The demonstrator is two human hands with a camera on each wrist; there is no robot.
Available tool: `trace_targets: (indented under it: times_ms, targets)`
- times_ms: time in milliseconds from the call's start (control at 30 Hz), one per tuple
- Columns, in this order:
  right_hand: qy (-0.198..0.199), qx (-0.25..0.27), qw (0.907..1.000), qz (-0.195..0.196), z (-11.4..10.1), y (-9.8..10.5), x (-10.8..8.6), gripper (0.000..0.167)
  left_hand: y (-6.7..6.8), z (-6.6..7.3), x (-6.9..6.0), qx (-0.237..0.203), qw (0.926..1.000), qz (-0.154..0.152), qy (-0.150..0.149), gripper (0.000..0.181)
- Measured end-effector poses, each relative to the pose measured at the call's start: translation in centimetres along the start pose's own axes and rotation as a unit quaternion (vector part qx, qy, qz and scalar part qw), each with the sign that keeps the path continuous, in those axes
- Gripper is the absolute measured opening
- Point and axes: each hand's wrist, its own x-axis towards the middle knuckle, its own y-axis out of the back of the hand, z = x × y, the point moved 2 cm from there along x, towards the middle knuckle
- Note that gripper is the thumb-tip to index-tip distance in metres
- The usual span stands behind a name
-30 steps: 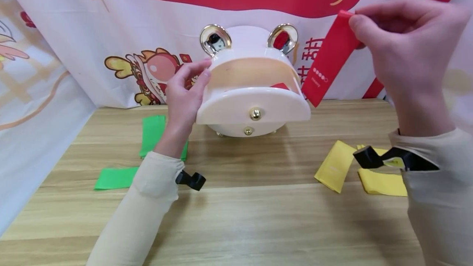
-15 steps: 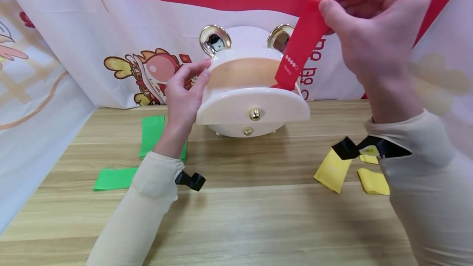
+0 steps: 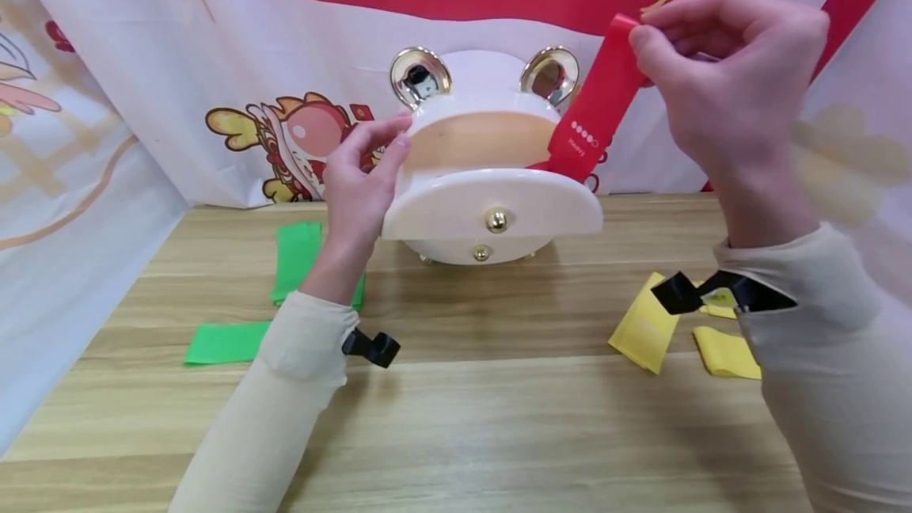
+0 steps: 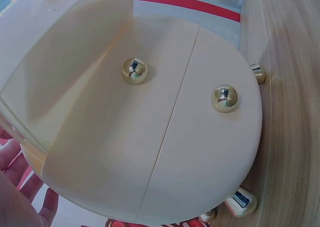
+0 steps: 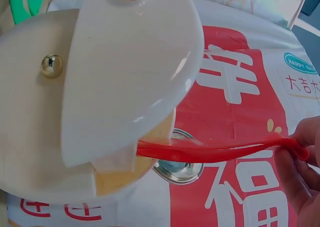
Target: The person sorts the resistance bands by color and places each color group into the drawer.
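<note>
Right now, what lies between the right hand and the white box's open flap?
The red band spans it. In the right wrist view, the right hand pinches one end, and the other passes behind the flap.

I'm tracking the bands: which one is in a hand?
The red band marked Heavy, pinched by the right hand; the green bands and yellow bands lie on the table.

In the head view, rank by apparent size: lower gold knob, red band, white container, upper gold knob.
1. White container
2. Red band
3. Upper gold knob, which juts nearer the camera
4. Lower gold knob
</note>
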Motion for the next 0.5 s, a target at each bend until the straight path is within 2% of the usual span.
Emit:
trace_targets:
  times_ms: [267,500]
  targets:
    - [0.022,-0.011,0.9994,-0.023,-0.4,-1.0,-1.2,0.018,-0.1,0.0,0.0,-0.004,1.0000,0.002,0.002,0.026]
    - [0.046,-0.074,0.9947,-0.055,-0.9,-2.7,-2.6,0.024,-0.1,-0.1,0.0,-0.005,1.0000,0.003,-0.003,0.026]
